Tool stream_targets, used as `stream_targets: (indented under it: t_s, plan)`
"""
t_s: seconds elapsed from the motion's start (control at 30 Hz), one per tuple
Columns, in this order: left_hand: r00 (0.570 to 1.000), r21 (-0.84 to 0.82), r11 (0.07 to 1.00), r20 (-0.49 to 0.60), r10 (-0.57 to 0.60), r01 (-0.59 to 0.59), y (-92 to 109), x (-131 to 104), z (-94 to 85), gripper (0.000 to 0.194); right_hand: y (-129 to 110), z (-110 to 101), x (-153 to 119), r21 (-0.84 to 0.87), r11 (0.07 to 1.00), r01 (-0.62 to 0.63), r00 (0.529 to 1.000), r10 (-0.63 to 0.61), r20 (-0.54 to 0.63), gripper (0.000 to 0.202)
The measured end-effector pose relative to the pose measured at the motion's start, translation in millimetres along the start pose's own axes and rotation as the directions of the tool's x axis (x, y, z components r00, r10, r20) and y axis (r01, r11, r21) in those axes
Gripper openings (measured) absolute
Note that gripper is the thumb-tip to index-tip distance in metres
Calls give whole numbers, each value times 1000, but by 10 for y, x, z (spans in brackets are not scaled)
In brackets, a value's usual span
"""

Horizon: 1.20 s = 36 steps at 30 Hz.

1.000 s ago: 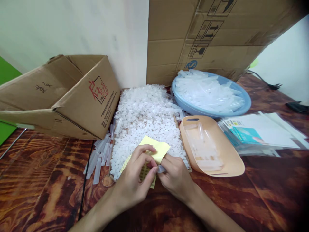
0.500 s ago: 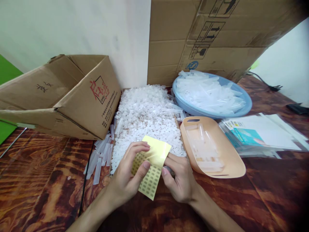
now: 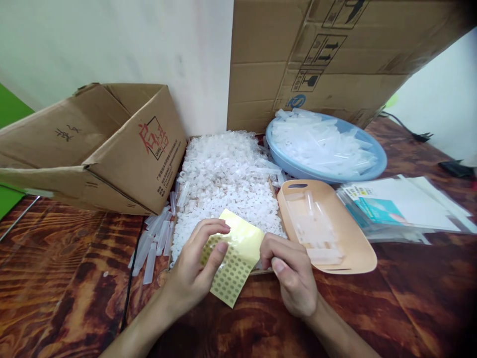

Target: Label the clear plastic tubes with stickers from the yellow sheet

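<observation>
My left hand [image 3: 196,263] grips a yellow sticker sheet [image 3: 234,271] by its left side, thumb on the front. Rows of small dark oval stickers cover the lower part, and the upper part looks bare and shiny. At the sheet's right edge is my right hand [image 3: 292,273], its fingers curled and the thumb pressed against the index finger. Whatever may be in that pinch is hidden. Behind the sheet lies a shallow box heaped with small white and clear plastic pieces [image 3: 227,174].
An open cardboard box [image 3: 137,154] stands left, with loose clear tubes [image 3: 151,263] beside it. To the right are a blue basin [image 3: 324,174] of tubes, a peach tray [image 3: 354,238] and plastic-bagged packets [image 3: 421,199]. A large carton [image 3: 261,64] stands behind.
My right hand has moved right, off the sheet's front, and its fingers have curled in. The sheet lies flatter, with more of its stickers showing. My left hand has barely moved.
</observation>
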<state>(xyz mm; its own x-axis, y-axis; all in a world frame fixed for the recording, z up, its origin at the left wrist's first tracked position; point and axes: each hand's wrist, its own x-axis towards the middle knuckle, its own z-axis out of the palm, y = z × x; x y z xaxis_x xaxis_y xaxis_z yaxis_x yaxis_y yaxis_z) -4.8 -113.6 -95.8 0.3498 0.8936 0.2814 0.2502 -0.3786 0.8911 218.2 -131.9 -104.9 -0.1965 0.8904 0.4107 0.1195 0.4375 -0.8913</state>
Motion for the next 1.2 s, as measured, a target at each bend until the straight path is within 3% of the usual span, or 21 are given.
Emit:
stream_targets:
  t_s: [0.27,0.4,0.5,0.6,0.77,0.9,1.2]
  plan:
    - [1000,44,999,10,27,-28,2,4,13,20,78,54,-18,4,1000,-18,999,18,-36,38]
    - [977,119,970,38,208,-211,45,11,7,29,11,51,4,-74,997,-33,999,35,16,28]
    - [926,176,909,59,374,-379,77,14,17,40,-29,70,27,-119,993,-10,999,16,48,19]
    - [888,227,860,65,456,-458,76,3,41,47,-49,117,39,-119,993,19,997,-11,74,17]
    - [843,349,768,186,505,-537,45,-11,55,50,-64,190,38,-92,995,21,996,-13,87,19]
    - [826,462,686,270,495,-562,58,12,26,49,-49,192,31,-95,994,-49,995,56,82,21]
    - [842,456,710,238,484,-537,109,6,49,56,-99,149,25,-54,992,-116,989,120,84,26]
